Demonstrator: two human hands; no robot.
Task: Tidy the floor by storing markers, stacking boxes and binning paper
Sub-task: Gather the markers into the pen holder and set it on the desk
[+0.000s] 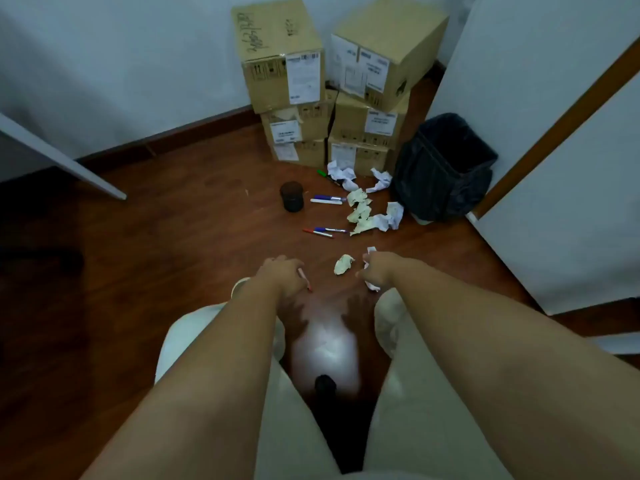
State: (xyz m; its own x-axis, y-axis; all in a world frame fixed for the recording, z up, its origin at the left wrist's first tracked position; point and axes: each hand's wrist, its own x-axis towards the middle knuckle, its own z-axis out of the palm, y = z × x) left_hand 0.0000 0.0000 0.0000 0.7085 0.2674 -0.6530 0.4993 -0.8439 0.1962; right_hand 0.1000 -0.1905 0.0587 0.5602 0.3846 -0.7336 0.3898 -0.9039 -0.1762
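My left hand (282, 273) is closed around a red marker (304, 280) low over the wooden floor. My right hand (375, 270) grips a crumpled white paper (372, 285), with a scrap showing above its knuckles. A yellowish paper ball (343, 264) lies between the two hands. Farther off, several markers (327, 199) lie beside a dark round pen holder (291, 196), and more (323, 232) lie beside a heap of crumpled papers (370, 213). Two stacks of cardboard boxes (298, 98) stand in the corner.
A black bin (446, 168) with a bag liner stands right of the papers, against a white door panel (561, 202). A grey table edge (62, 157) juts in at the left. My knees in light trousers fill the bottom of the view.
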